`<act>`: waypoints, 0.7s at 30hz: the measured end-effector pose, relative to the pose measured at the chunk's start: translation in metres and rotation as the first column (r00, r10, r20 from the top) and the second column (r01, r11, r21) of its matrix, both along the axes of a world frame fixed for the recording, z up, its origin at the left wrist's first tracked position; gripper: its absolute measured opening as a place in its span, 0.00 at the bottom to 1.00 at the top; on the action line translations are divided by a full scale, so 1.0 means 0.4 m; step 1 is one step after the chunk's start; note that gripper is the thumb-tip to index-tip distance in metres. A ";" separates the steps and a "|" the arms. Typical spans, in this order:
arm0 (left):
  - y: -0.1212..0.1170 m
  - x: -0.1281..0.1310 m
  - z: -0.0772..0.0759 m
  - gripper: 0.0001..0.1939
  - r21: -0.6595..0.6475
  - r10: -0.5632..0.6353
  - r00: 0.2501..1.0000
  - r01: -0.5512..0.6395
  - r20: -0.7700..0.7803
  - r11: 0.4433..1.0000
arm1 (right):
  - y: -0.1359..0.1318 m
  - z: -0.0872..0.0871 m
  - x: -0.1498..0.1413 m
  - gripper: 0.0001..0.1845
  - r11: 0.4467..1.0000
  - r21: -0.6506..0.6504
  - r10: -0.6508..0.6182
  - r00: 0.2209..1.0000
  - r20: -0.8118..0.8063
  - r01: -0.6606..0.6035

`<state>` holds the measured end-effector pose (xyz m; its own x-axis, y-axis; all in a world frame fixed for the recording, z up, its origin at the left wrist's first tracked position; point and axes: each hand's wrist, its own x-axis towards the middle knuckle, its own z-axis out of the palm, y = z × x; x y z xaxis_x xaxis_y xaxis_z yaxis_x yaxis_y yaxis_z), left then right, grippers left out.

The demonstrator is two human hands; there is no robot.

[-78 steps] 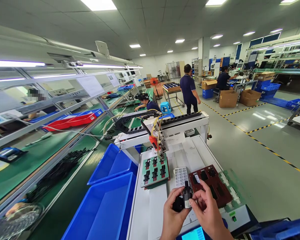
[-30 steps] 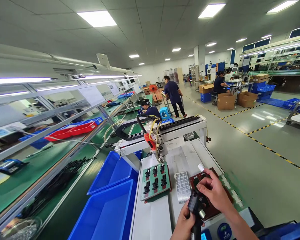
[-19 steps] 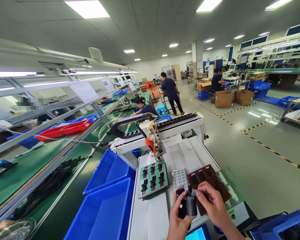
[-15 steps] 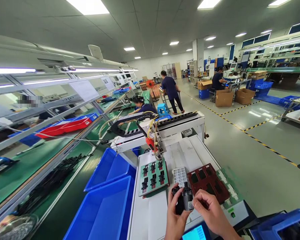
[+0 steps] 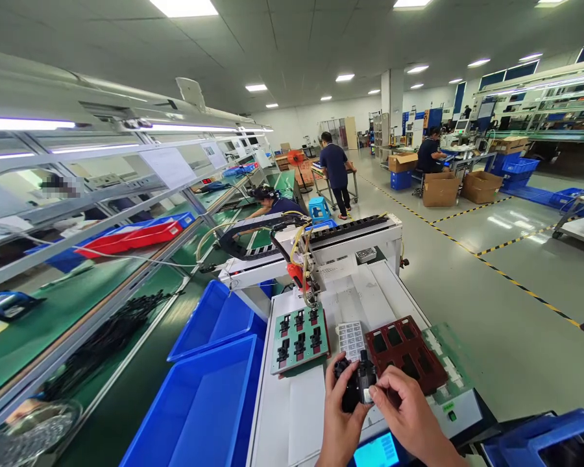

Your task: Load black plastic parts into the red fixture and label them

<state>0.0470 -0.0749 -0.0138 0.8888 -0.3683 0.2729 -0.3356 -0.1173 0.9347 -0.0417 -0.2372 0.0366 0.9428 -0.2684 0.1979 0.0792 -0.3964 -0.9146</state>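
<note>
the left hand (image 5: 341,415) and the right hand (image 5: 409,403) are both bare, uncovered from the fingertips to past the wrists. slender fingers (image 5: 346,379) and rounded thumbs show on each, the knuckles of the right gently ridged. past the right wrist a bare, smooth forearm (image 5: 437,446) widens toward the lower edge of the view, which cuts off both arms. fingernails are too small to judge.

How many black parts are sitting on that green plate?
6 black parts on the green plate: three in the near row, three in the far row, whose right one may be partly hidden by the machine head.
</note>
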 end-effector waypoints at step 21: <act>-0.018 -0.023 -0.001 0.26 -0.027 -0.086 0.993 0.088 0.086 0.996 | -0.008 -0.113 -0.007 0.37 0.849 0.526 0.090 0.993 -0.071 -0.039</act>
